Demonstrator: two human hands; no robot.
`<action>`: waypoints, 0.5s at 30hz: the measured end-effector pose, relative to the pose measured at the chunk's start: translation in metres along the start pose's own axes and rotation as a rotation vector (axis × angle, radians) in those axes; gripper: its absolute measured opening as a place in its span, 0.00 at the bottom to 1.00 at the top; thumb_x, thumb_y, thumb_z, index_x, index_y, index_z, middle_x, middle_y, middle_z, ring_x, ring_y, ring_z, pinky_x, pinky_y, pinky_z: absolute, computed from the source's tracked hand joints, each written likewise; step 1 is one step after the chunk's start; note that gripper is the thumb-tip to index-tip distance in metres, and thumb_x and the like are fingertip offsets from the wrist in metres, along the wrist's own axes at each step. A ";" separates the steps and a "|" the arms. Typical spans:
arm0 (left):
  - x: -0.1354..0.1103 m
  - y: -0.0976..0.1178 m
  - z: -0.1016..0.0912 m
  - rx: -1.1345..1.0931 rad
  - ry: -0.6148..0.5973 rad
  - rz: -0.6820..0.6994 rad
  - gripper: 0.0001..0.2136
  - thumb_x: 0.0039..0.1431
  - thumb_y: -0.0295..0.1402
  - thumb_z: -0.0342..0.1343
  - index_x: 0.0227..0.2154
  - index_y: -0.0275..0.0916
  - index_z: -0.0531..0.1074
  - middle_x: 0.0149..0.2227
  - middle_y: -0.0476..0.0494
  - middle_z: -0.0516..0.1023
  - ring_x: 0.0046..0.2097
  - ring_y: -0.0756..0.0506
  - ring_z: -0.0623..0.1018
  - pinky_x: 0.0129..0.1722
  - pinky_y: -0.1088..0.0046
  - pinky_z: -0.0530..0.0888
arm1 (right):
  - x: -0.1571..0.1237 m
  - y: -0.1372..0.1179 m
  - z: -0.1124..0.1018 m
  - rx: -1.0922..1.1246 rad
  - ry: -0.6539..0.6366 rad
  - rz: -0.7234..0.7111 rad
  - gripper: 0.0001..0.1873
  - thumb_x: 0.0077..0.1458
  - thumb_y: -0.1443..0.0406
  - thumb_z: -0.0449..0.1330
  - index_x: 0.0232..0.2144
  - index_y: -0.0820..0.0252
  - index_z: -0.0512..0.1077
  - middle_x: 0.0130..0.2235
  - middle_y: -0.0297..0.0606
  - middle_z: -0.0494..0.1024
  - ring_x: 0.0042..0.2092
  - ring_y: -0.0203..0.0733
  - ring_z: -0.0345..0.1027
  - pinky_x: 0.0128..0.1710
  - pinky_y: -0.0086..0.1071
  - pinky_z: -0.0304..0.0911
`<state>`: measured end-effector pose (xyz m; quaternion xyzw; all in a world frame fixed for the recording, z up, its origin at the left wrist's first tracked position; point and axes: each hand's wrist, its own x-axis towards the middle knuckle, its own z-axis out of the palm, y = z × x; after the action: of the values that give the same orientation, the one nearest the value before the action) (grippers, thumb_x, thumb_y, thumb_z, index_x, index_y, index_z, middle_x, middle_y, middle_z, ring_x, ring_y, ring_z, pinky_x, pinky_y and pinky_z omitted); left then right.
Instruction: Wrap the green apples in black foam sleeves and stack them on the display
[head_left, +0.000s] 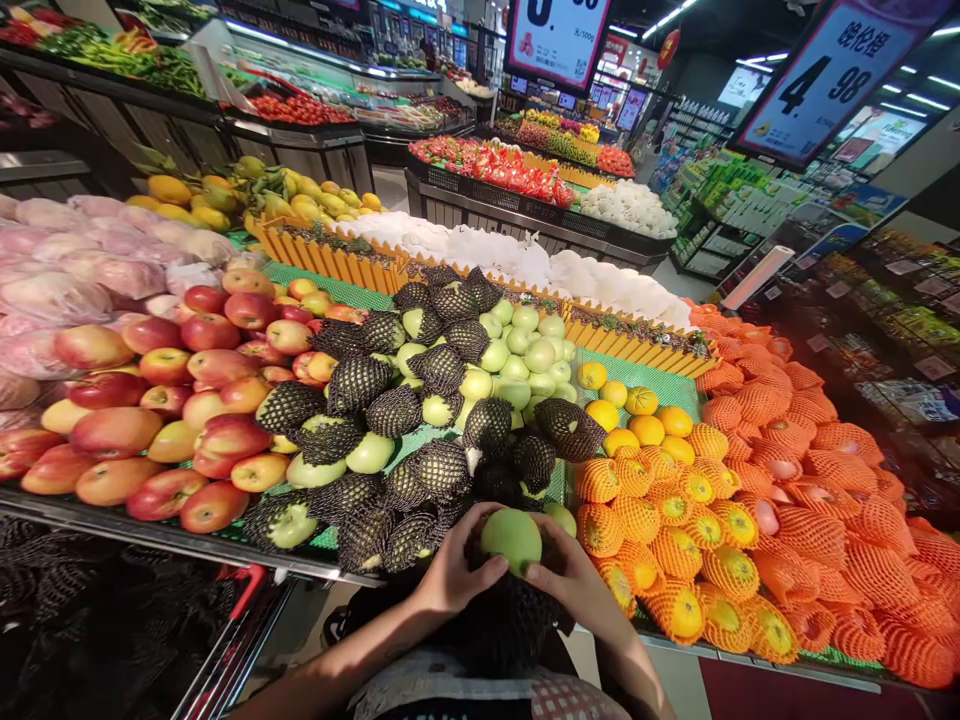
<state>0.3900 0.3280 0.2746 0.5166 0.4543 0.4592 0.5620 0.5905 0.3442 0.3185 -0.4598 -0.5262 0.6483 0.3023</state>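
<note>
A green apple [511, 538] is held between my two hands, close to my body at the front edge of the display. My left hand [463, 562] curls around its left side, thumb pressed near the bottom. My right hand [571, 572] grips the right side in the same way, its thumb below the fruit. Black foam netting [517, 610] shows right under the apple; whether it is attached to the fruit I cannot tell. Just beyond my hands lie several green apples in black foam nets [441, 468], and bare green apples [538, 356] sit behind them.
Red apples [225, 368] are heaped to the left. Oranges in orange nets [675, 555] and a pile of orange-netted fruit [832, 500] fill the right. An orange fence [637, 338] runs along the back. Dark netting [82, 620] lies at lower left beside a red handle [246, 592].
</note>
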 end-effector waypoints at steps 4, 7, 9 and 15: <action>0.002 -0.006 -0.003 -0.074 0.177 -0.046 0.25 0.55 0.43 0.61 0.52 0.38 0.66 0.50 0.36 0.78 0.52 0.36 0.76 0.52 0.60 0.72 | -0.006 -0.002 -0.015 -0.140 0.041 0.058 0.16 0.45 0.56 0.74 0.34 0.55 0.76 0.30 0.30 0.74 0.29 0.37 0.63 0.29 0.30 0.58; 0.002 -0.009 -0.004 -0.109 0.178 -0.060 0.26 0.55 0.45 0.61 0.53 0.37 0.67 0.51 0.35 0.77 0.52 0.36 0.76 0.52 0.59 0.72 | -0.007 -0.002 -0.020 -0.192 -0.053 0.068 0.16 0.40 0.58 0.77 0.24 0.57 0.74 0.23 0.27 0.66 0.27 0.35 0.56 0.26 0.29 0.50; 0.002 -0.010 -0.002 -0.116 0.125 -0.052 0.27 0.55 0.48 0.61 0.54 0.37 0.68 0.52 0.34 0.78 0.52 0.36 0.77 0.52 0.59 0.72 | -0.002 -0.004 -0.018 -0.135 -0.075 0.004 0.17 0.38 0.60 0.78 0.23 0.58 0.73 0.24 0.27 0.66 0.28 0.36 0.55 0.27 0.30 0.50; 0.002 -0.023 0.001 -0.142 -0.132 -0.011 0.33 0.55 0.62 0.54 0.50 0.38 0.75 0.47 0.37 0.81 0.51 0.35 0.77 0.53 0.58 0.72 | 0.027 -0.004 -0.002 0.086 0.052 -0.252 0.21 0.37 0.56 0.78 0.20 0.56 0.69 0.26 0.30 0.68 0.31 0.39 0.59 0.32 0.31 0.54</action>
<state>0.3922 0.3285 0.2518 0.5019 0.3854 0.4522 0.6286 0.5817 0.3700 0.3148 -0.3931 -0.5437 0.6149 0.4143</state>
